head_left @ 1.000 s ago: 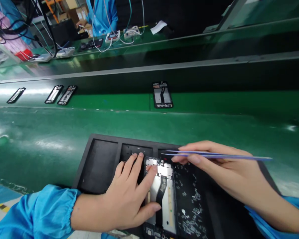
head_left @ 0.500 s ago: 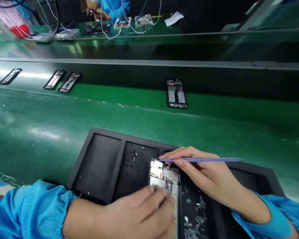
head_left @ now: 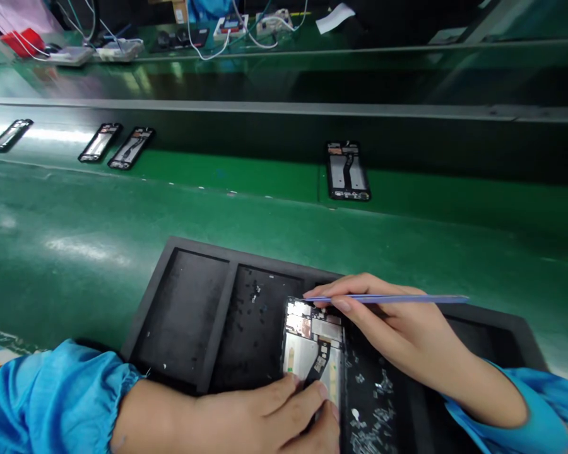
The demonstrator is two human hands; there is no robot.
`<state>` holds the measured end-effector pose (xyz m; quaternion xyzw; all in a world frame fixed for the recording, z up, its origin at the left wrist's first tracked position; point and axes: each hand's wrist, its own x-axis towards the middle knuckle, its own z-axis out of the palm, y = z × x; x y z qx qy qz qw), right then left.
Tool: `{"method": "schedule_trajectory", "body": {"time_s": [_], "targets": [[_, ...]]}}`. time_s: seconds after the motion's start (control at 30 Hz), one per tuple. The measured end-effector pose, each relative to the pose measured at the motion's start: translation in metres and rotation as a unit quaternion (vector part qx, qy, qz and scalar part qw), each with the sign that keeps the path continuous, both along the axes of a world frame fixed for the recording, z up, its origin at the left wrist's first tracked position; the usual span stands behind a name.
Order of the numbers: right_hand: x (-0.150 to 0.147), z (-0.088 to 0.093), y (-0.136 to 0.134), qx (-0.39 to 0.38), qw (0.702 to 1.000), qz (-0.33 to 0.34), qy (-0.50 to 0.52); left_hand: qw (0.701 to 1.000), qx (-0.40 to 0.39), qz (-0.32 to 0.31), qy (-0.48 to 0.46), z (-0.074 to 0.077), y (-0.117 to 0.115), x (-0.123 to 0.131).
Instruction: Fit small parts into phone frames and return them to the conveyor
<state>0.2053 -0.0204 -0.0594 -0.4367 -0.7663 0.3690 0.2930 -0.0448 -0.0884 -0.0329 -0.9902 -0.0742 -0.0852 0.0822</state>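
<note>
An opened phone frame point(head_left: 312, 343) with bare circuit boards and a black flex cable lies in a black foam tray point(head_left: 189, 309) in front of me. My left hand point(head_left: 269, 419) presses its fingers together on the lower part of the phone, holding it down. My right hand point(head_left: 397, 334) pinches blue tweezers point(head_left: 388, 299), whose tips hover just above the phone's top edge. Small silvery parts point(head_left: 373, 391) lie scattered in the tray compartment to the right of the phone.
A green conveyor belt point(head_left: 246, 183) runs across beyond the tray, carrying one opened phone frame point(head_left: 348, 170) at centre and several more point(head_left: 116, 144) at the far left. Behind a metal rail, a far bench holds cables, chargers and a red object point(head_left: 16, 39).
My left hand slid down from the phone's upper left to its lower part, uncovering the boards and flex cable. The tweezers' tips moved slightly left over the phone's top. The view shifted.
</note>
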Motion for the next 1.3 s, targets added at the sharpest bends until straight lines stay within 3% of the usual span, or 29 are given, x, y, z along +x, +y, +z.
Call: {"method": "schedule_trajectory", "body": {"time_s": [0.33, 1.17, 1.3], "targets": [[-0.002, 0.002, 0.0, -0.003, 1.0, -0.01, 0.0, 0.999, -0.019, 0.023, -0.014, -0.008, -0.008, 0.003], [-0.008, 0.005, 0.0, -0.015, 0.999, -0.033, -0.011, 0.998, -0.026, 0.045, -0.028, -0.009, -0.009, 0.002], [-0.009, 0.002, 0.001, -0.003, 0.998, -0.057, -0.01, 0.999, -0.014, 0.017, -0.026, -0.008, -0.008, -0.001]]}}
